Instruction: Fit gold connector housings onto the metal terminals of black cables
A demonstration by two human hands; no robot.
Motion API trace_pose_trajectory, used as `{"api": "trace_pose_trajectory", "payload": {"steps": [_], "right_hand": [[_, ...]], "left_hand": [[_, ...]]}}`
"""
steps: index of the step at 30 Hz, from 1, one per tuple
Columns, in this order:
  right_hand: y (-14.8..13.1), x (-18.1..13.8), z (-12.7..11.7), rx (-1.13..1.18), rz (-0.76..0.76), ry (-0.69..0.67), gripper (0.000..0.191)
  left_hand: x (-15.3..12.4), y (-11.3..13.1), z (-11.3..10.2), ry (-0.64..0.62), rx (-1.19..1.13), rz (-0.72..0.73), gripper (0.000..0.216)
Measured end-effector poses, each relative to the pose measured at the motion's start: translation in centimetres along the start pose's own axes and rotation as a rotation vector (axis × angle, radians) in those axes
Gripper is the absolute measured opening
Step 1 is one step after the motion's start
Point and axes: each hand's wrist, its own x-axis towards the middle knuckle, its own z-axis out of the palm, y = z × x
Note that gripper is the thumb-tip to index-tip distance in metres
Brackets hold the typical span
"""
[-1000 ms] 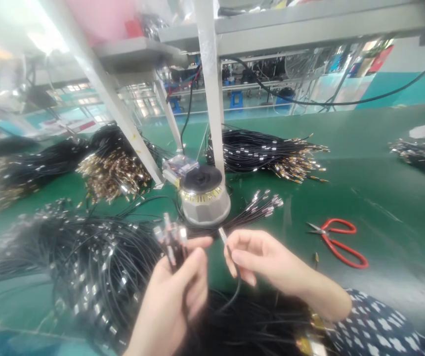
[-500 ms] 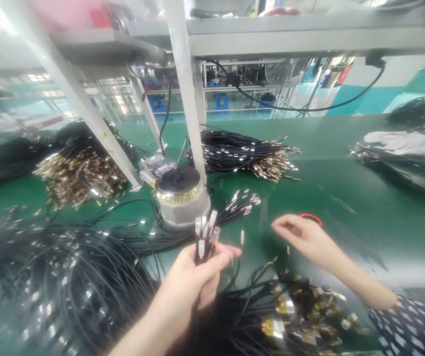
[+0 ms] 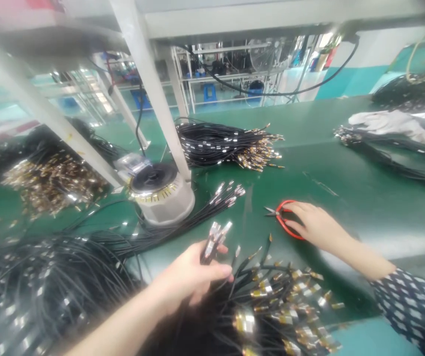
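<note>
Red handles mark the scissors, which lie flat on the green table, their short metal blades slightly parted and pointing away from the right hand. That hand is partly open, fingers over the upper loop and thumb near the lower one; whether it has a firm hold, I cannot tell. They look light and rigid, with smooth, perhaps slightly slippery handles, so the wide loops seem the place to take hold, clear of the blades. The left hand is closed around a small bunch of black cables, silvery ends sticking up past the thumb and fingers. These are probably light and bendy, springing apart if pinched loosely; the metal ends are likely stiffer and easier to damage, so gripping just below them on the black covering looks best. Beside that hand lies a pile of gold-ended cables, likely to snag.
</note>
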Motion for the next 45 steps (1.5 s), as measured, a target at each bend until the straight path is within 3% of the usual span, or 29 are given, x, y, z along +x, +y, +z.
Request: {"api": "trace_pose_trajectory", "payload": {"steps": [8, 10, 13, 15, 20, 24, 28, 31, 35, 40, 45], "right_hand": [[0.0, -0.4, -1.5, 0.173, 0.085, -0.166, 0.029], [-0.4, -0.7, -2.6, 0.428, 0.129, -0.265, 0.031], [-1.6, -1.3, -3.9, 1.104, 0.229, -0.392, 0.034], [-2.8, -2.0, -4.3, 1.432, 0.269, -0.435, 0.033], [-5.9, -3.8, -4.6, 1.675, 0.167, -0.731, 0.039], [-6.8, -4.2, -6.3, 1.59, 0.102, -0.849, 0.042], [-7.7, -4.1, -8.3, 1.262, 0.07, -0.888, 0.049], [-9.3, -4.1, -9.7, 0.76, 0.099, -0.795, 0.036], [-11.3, -3.7, -11.1, 0.309, -0.111, -0.617, 0.024], [-12.0, -2.8, -11.9, 0.199, -0.345, -0.569, 0.037], [-12.1, -2.3, -12.0, 0.212, -0.377, -0.625, 0.037]], "left_hand": [[-1.0, 0.2, 0.5, 0.155, -0.029, 0.113, 0.023], [-1.5, 0.3, 0.6, 0.181, -0.042, 0.115, 0.025], [-2.0, 0.4, 0.8, 0.211, -0.061, 0.112, 0.031], [-2.1, 0.4, 0.9, 0.248, -0.07, 0.114, 0.03], [-2.5, 0.4, 1.3, 0.341, -0.067, 0.111, 0.027], [-3.2, 0.5, 1.8, 0.386, -0.033, 0.112, 0.019], [-3.7, 0.1, 2.0, 0.39, -0.022, 0.194, 0.006], [-4.1, -0.3, 2.0, 0.305, 0.003, 0.272, 0.002], [-4.6, -0.8, 1.9, 0.294, 0.141, 0.317, 0.006], [-4.7, -1.7, 2.0, 0.295, 0.218, 0.411, 0.011], [-4.6, -2.4, 2.0, 0.327, 0.26, 0.48, 0.013]]}}
